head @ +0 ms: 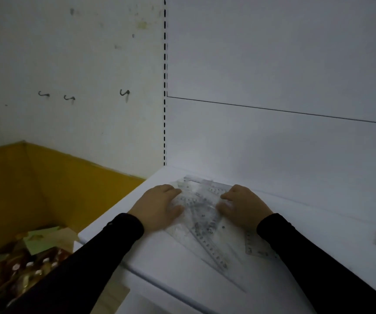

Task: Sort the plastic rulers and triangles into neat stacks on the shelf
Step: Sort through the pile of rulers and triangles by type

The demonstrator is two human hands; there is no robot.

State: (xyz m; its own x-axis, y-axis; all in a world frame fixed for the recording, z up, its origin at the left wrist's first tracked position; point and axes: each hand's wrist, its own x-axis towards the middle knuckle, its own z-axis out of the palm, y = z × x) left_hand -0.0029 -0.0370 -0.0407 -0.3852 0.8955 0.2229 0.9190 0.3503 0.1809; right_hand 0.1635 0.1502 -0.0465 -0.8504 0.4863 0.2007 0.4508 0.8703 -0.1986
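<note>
My sleeves (105, 252) are black. The triangles (201, 219) under my hands are clear plastic with rows of dark scale marks. The shelf (307, 223) and its back panel (273, 143) are white, with a black slotted upright (165, 87). The cardboard box (53, 184) is mustard yellow.

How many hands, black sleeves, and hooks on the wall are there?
Hands: 2, the left hand and the right hand, both on the pile of clear rulers and triangles
Black sleeves: 2
Wall hooks: 3
Total: 7
</note>
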